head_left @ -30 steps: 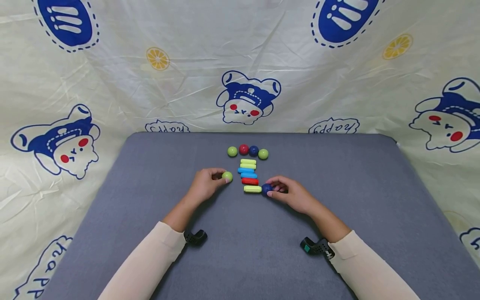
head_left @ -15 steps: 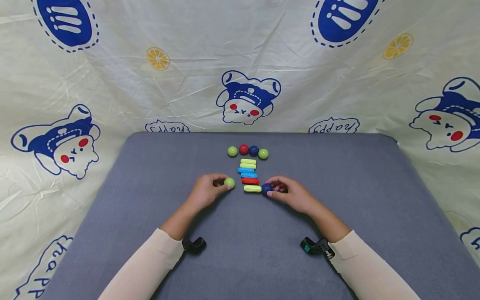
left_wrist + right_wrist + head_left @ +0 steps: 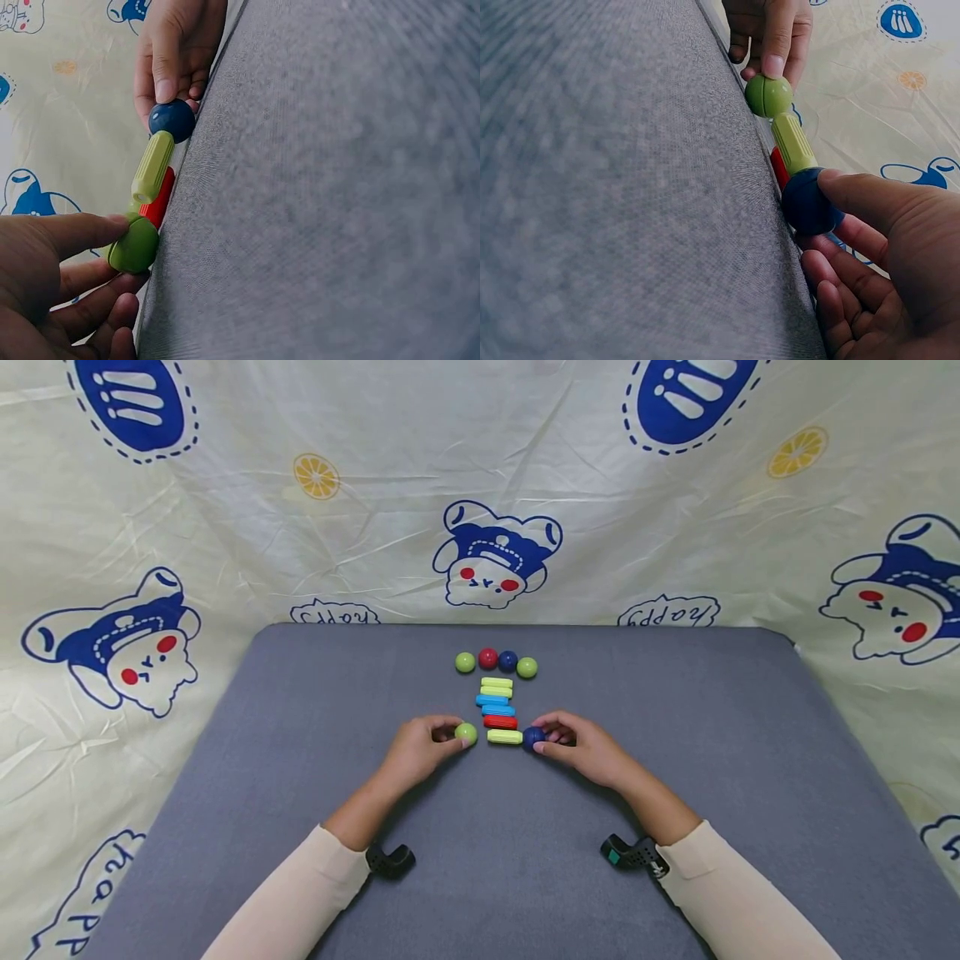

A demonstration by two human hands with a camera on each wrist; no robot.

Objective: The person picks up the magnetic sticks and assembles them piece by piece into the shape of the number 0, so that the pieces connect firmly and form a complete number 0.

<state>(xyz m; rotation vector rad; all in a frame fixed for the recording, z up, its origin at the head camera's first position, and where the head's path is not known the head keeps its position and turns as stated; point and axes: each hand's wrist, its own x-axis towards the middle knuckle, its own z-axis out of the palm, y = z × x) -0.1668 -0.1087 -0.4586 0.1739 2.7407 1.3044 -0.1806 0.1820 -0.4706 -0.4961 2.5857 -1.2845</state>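
Observation:
Between thumb and fingers my left hand [image 3: 426,750] pinches a green ball [image 3: 466,734], just left of a ribbed yellow-green rod [image 3: 505,737]. A small gap shows between that ball and the rod's free end in the head view. The rod's other end touches a dark blue ball [image 3: 533,739], which my right hand [image 3: 592,750] pinches. In the left wrist view, the rod [image 3: 153,168] points from the blue ball [image 3: 172,121] toward the green ball [image 3: 135,245]. A red rod [image 3: 500,722] lies just behind the yellow-green one.
Behind the red rod lie two blue rods [image 3: 498,711] and two yellow rods [image 3: 497,682], stacked in a column. Farther back, a row holds a green ball [image 3: 465,662], a red ball [image 3: 488,658], a blue ball [image 3: 507,661] and another green ball [image 3: 527,667]. Grey cloth covers the table [image 3: 675,735].
My left hand has brought the green ball nearer to me and rightward, closer to the yellow-green rod's free end. The right hand stays in place with the blue ball.

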